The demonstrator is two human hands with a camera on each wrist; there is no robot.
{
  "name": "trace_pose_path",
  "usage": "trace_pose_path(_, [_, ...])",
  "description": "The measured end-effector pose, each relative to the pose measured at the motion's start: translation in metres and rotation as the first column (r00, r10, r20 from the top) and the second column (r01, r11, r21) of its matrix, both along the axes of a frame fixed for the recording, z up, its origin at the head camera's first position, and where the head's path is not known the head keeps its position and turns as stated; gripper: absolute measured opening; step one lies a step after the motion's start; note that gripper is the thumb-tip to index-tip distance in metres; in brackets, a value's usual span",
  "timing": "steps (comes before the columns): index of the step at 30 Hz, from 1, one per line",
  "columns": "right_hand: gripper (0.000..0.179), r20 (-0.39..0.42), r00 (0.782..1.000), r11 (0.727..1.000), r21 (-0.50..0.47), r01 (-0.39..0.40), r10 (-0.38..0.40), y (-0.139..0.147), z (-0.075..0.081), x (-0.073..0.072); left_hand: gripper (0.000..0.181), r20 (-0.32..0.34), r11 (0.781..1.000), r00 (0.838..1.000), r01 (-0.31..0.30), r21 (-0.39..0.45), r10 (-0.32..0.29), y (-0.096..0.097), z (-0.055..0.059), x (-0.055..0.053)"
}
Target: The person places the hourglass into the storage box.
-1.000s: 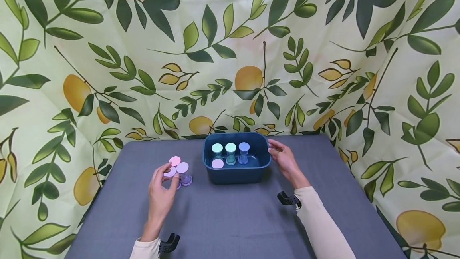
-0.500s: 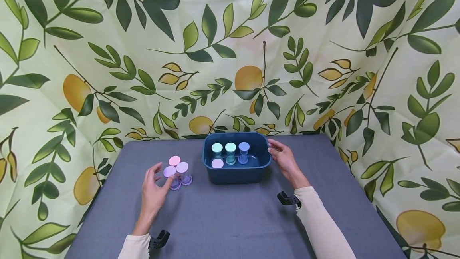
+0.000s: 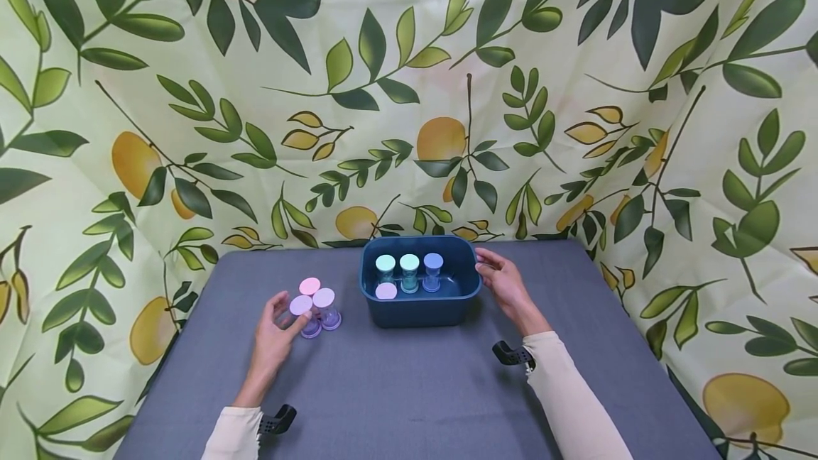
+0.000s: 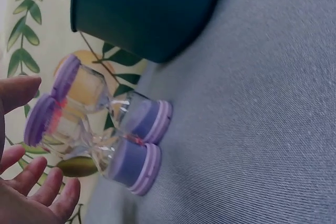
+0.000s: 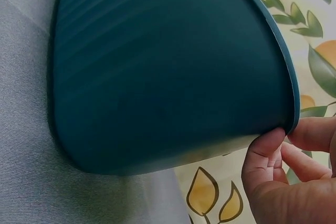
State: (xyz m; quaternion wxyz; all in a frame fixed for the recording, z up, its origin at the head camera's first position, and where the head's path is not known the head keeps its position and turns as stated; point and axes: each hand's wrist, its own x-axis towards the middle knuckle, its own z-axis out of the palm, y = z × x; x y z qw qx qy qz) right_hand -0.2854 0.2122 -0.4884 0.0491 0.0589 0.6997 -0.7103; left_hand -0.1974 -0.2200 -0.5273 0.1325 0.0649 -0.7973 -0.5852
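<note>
The left hand (image 3: 273, 343), fingers loosely parted, curves beside the front purple hourglass (image 3: 302, 305) without gripping it — whether the thumb touches it I cannot tell; a second purple hourglass (image 3: 324, 297) and a pink-topped one (image 3: 309, 286) stand close by on the grey table (image 3: 409, 389); the right hand (image 3: 508, 288) pinches the rim of the blue bin (image 3: 422, 313) at its right end; inside stand two green hourglasses (image 3: 410, 263), a blue one (image 3: 433, 262) and a pale pink-topped one (image 3: 386, 291) near the front wall.
</note>
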Motion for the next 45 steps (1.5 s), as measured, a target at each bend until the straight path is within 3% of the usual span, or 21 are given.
trace_pose_path(9, [0.044, 0.012, 1.0, 1.0, 0.002, 0.015, -0.016, -0.001, 0.001, 0.0, 0.063, 0.066, 1.0, 0.998, 0.009, -0.022, -0.008, -0.002, -0.013, -0.005])
trace_pose_path(18, [0.044, 0.01, 1.0, 1.0, 0.017, 0.007, -0.007, -0.001, 0.001, 0.002, 0.056, 0.052, 1.0, 0.999, -0.005, -0.002, 0.005, 0.0, -0.014, -0.008])
trace_pose_path(30, [0.044, 0.003, 1.0, 1.0, 0.02, 0.009, -0.009, 0.0, 0.002, 0.003, 0.052, 0.053, 0.998, 0.998, -0.031, -0.057, 0.034, 0.0, -0.013, -0.007])
trace_pose_path(37, [0.044, 0.011, 1.0, 1.0, 0.019, 0.009, -0.009, -0.001, 0.002, 0.004, 0.049, 0.014, 0.994, 0.997, -0.07, -0.087, 0.071, -0.002, -0.016, 0.003])
trace_pose_path(45, [0.045, 0.006, 1.0, 1.0, 0.002, 0.012, -0.012, -0.001, 0.001, 0.002, 0.05, 0.019, 0.986, 0.994, -0.105, -0.126, 0.109, -0.006, -0.002, 0.022])
